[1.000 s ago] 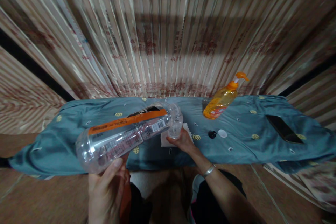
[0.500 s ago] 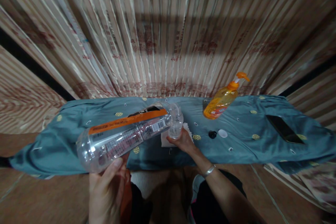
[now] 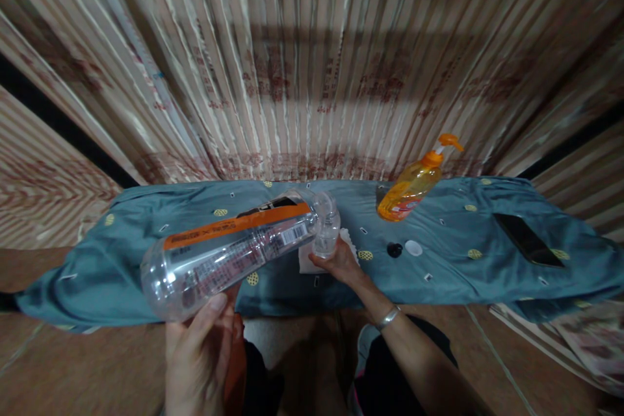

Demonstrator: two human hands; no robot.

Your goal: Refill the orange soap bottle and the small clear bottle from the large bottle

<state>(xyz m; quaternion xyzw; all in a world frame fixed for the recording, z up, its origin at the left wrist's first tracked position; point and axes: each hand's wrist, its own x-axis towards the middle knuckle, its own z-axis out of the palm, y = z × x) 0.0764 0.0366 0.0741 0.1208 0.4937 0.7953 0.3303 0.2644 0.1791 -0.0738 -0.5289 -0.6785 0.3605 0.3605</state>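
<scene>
My left hand (image 3: 199,338) is closed around the lower side of a large clear plastic bottle (image 3: 229,253) with an orange and grey label. The bottle lies tilted in the air, its neck pointing right and slightly up. At that neck is a small clear container (image 3: 325,240), with the fingers of my right hand (image 3: 341,263) wrapped round it. Where neck and container meet, the clear plastic overlaps, so I cannot tell whether they touch. Under the container lies a white tissue (image 3: 309,263), partly covered by my right hand.
An orange pump bottle (image 3: 409,188) stands on the blue-green cloth (image 3: 439,273) at the back right. A small black cap (image 3: 394,249) and a white disc (image 3: 413,247) lie right of my right hand. Farther right is a dark phone (image 3: 529,240). Striped curtains (image 3: 302,65) hang behind.
The large bottle's base has shifted very slightly left. Both hands keep their holds, and the other things stay where they were.
</scene>
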